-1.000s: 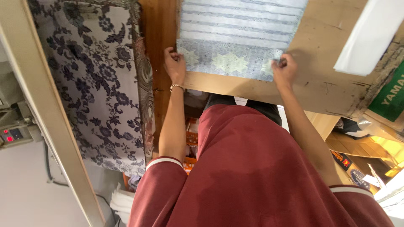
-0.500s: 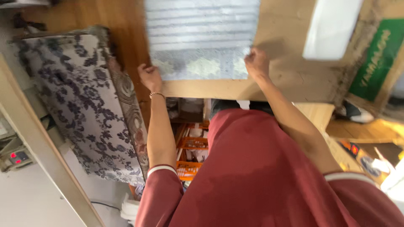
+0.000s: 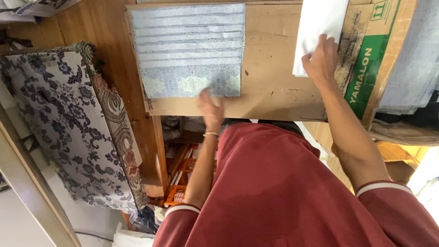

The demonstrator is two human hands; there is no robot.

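Item: 1 flat brown cardboard-faced worktop [image 3: 270, 68], scuffed and marked, resting on a dark wooden frame [image 3: 109, 59].

Lying directly on it:
- 1 rectangular pale grey-blue folded cloth [image 3: 190, 48], banded with stripes and a patterned border along its near edge, set flat at the worktop's left part, edges square to the board.
- 1 plain white sheet of paper [image 3: 320, 23], at the right part, well apart from the cloth, its far end running out of view.
- 1 flattened green-and-brown printed cardboard carton [image 3: 372, 55], against the worktop's right edge, just beside the white sheet.
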